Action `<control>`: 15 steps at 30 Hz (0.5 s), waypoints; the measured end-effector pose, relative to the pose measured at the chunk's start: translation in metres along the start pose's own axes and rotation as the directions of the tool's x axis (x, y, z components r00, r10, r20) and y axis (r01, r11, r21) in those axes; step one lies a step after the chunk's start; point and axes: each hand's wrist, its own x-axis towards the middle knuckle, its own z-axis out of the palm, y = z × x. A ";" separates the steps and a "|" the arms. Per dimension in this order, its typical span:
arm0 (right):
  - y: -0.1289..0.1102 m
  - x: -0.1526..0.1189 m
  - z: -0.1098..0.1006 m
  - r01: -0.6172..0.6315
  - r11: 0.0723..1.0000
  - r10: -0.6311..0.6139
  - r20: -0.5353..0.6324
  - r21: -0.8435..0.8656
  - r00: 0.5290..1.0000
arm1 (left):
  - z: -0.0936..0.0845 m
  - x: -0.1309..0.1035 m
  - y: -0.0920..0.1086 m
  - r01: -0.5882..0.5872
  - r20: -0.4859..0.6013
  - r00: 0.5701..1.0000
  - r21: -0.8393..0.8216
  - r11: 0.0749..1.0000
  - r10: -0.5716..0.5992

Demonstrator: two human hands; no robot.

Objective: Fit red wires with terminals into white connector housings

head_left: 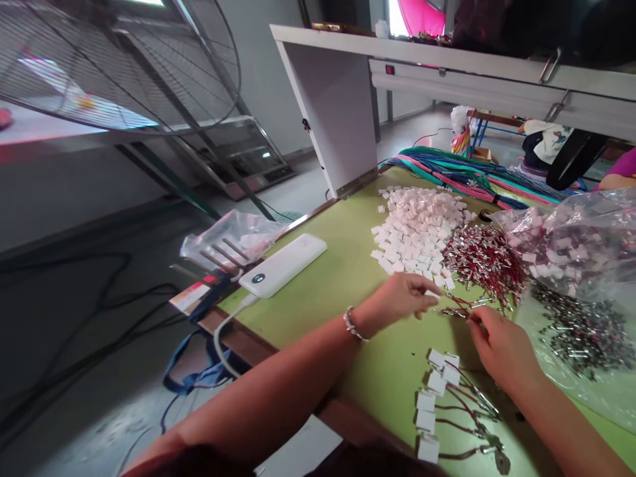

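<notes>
Worktop (pixel 328 291) in green fills the middle and right of the view, its near edge running slantwise past the forearms. Off to the left stands a large wire-caged fan (pixel 149 73), and a white shelf unit (pixel 332 112) rises at the far side. Long bundled wires (pixel 447 169) in blue, green and pink lie across the back of the worktop. At the right edge sits a clear plastic bag (pixel 586 245) with white and red parts showing through it. Left of the bag spreads a loose pile of white housings (pixel 417 222). Against its near right side lies a heap of red leads (pixel 484 262) with metal ends, and nearer the right edge a heap of dark metal-ended pieces (pixel 586 331) rests on clear plastic. Both hands are just in front of the red heap. The right hand (pixel 501 344) has its thumb and finger pinched together on a red lead (pixel 462 304); the left hand (pixel 402 298), a pale bracelet (pixel 352 324) on its wrist, faces it with thumb and fingertips closed on a small white housing (pixel 431 296). A white power bank (pixel 285 265) lies by the left edge with a white cable (pixel 221 344) plugged into its near end. Nearest the body, short red-wired connectors (pixel 426 421) lie in an uneven row, white ends to the left and metal tips to the right.
</notes>
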 end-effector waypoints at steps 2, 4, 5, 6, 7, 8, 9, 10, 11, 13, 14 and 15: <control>0.001 -0.003 -0.003 -0.031 0.989 0.039 -0.053 0.141 0.998 | 0.014 0.003 -0.009 0.035 0.066 0.997 -0.126 0.991 -0.027; 0.000 -0.005 -0.004 -0.075 0.957 0.095 -0.061 0.281 0.994 | 0.020 0.005 -0.014 0.042 0.088 0.996 -0.224 0.974 -0.023; -0.002 -0.005 -0.004 -0.093 0.937 0.117 -0.050 0.337 0.992 | 0.021 0.005 -0.015 0.042 0.087 0.996 -0.265 0.963 -0.020; -0.004 -0.005 -0.004 -0.108 0.920 0.130 -0.035 0.377 0.991 | 0.021 0.005 -0.016 0.046 0.081 0.996 -0.301 0.953 -0.022; -0.006 -0.005 -0.004 -0.115 0.908 0.135 -0.023 0.402 0.991 | 0.020 0.005 -0.016 0.056 0.078 0.996 -0.326 0.944 -0.032; -0.008 -0.005 -0.004 -0.110 0.904 0.128 -0.017 0.414 0.992 | 0.019 0.005 -0.015 0.071 0.081 0.996 -0.339 0.938 -0.046; -0.009 -0.005 -0.004 -0.096 0.905 0.112 -0.016 0.415 0.994 | 0.019 0.005 -0.015 0.086 0.086 0.994 -0.345 0.935 -0.060; -0.011 -0.004 -0.003 -0.080 0.908 0.095 -0.016 0.412 0.995 | 0.018 0.005 -0.015 0.096 0.094 0.993 -0.347 0.933 -0.067; -0.011 -0.004 -0.003 -0.066 0.910 0.078 -0.014 0.409 0.997 | 0.018 0.005 -0.015 0.100 0.110 0.992 -0.346 0.933 -0.065; -0.012 -0.004 -0.003 -0.044 0.913 0.050 -0.004 0.406 0.999 | 0.018 0.005 -0.015 0.094 0.146 0.988 -0.350 0.932 -0.044; -0.012 -0.004 -0.002 -0.039 0.915 0.042 0.001 0.403 0.999 | 0.018 0.005 -0.016 0.090 0.162 0.986 -0.354 0.931 -0.034; -0.011 -0.004 -0.002 -0.037 0.918 0.038 0.004 0.395 0.999 | 0.018 0.006 -0.016 0.088 0.177 0.984 -0.359 0.929 -0.024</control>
